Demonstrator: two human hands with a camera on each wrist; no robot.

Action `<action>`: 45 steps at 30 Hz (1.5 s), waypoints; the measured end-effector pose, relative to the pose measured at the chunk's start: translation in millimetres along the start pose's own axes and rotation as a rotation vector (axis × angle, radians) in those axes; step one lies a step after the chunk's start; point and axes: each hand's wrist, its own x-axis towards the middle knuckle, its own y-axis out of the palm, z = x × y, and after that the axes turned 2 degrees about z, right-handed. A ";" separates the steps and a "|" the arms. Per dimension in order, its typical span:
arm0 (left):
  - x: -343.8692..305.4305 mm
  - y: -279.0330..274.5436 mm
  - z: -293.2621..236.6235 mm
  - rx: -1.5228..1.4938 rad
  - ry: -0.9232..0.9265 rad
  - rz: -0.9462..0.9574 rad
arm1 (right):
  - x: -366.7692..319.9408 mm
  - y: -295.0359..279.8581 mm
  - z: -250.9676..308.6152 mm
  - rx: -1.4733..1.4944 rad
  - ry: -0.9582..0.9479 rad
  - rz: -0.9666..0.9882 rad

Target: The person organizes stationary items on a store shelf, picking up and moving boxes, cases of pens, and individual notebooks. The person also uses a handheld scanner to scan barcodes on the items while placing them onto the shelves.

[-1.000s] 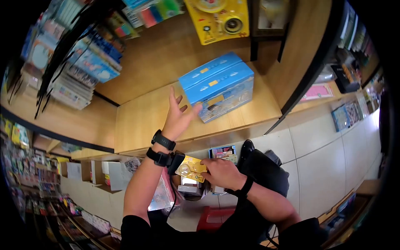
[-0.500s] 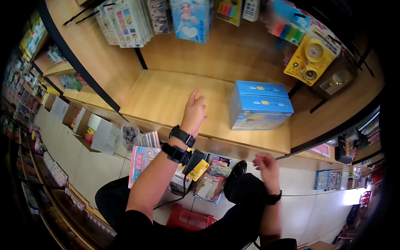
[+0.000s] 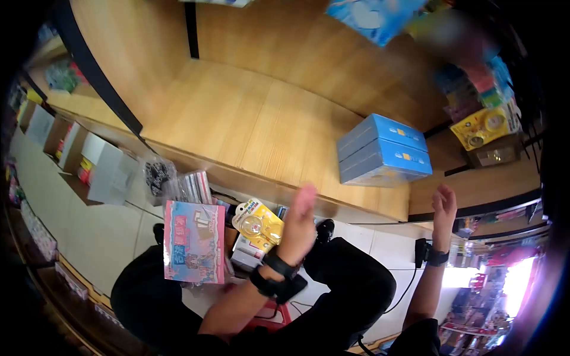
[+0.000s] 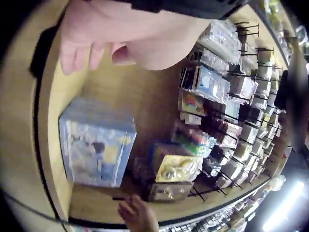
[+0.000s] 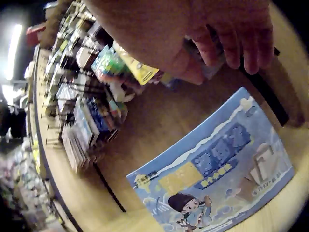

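Two blue boxes (image 3: 383, 151) stand side by side on the wooden shelf (image 3: 249, 124), near its right end; one shows a cartoon figure on its printed front in the right wrist view. My left hand (image 3: 300, 228) hovers before the shelf's front edge, fingers extended and holding nothing. To the right of the boxes, my right hand (image 3: 443, 219) is raised with its fingers loosely bent and nothing in them. In the left wrist view the left hand (image 4: 120, 36) is at the top and the right hand (image 4: 137, 215) at the bottom.
Below the shelf sit a pink-and-blue box (image 3: 195, 242), a yellow blister pack (image 3: 258, 222) and open cartons (image 3: 110, 172). Packaged goods hang on hooks above, among them a yellow pack (image 3: 490, 126). A red stool (image 3: 273, 317) is underneath the person.
My left hand has drawn back from beside the blue boxes to before the shelf edge. The right hand has left the yellow pack below and risen to the right. The head view has shifted.
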 end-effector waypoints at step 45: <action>151.1 166.8 -60.5 0.498 -0.504 0.138 | -16.4 82.5 41.1 1.189 0.644 0.264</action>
